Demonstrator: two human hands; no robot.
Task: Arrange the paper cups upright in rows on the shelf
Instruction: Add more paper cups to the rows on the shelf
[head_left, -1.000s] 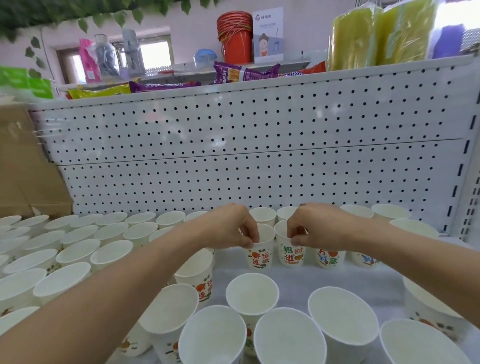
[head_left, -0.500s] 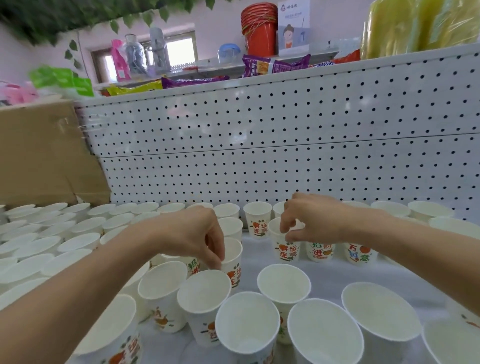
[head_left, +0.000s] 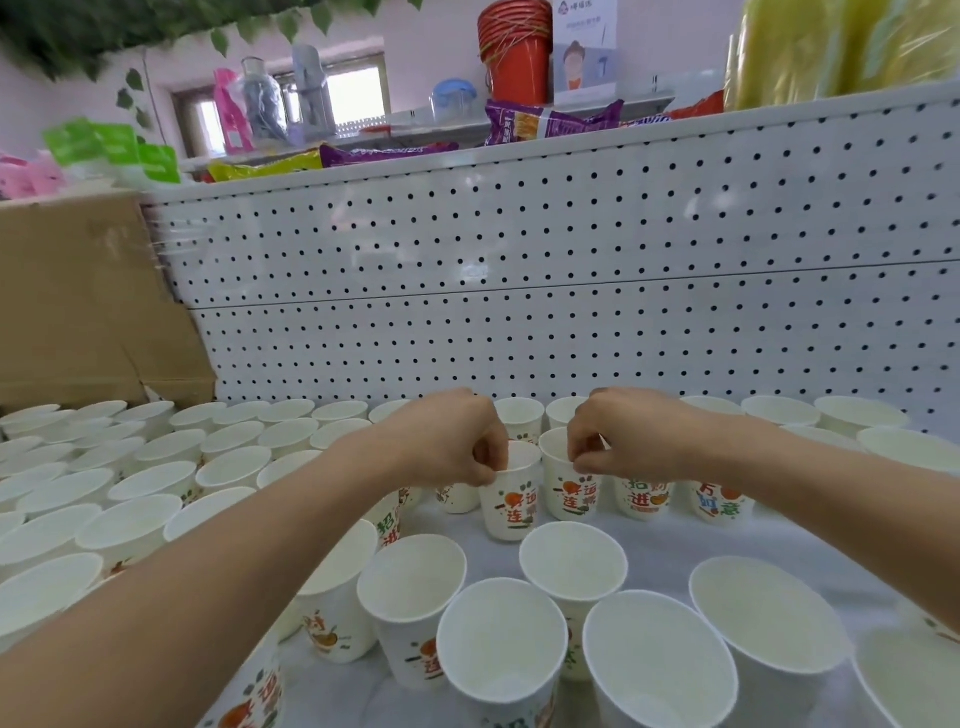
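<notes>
A person's left hand (head_left: 452, 441) has carried a white printed paper cup (head_left: 511, 506) back from the loose front cluster (head_left: 571, 566), fingertips pinching its rim, upright on the white shelf (head_left: 665, 551). The right hand (head_left: 623, 436) pinches the neighbouring cup (head_left: 571, 496) by its rim, so the row grows by one.

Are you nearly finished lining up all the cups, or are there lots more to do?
About halfway, I'd say. Done: the rows on the left stand upright and close together. In hand: the left hand pinches the rim of one printed cup and the right hand pinches its neighbour. Left: the loose cups in front stand scattered on the shelf, not in lines.
</notes>
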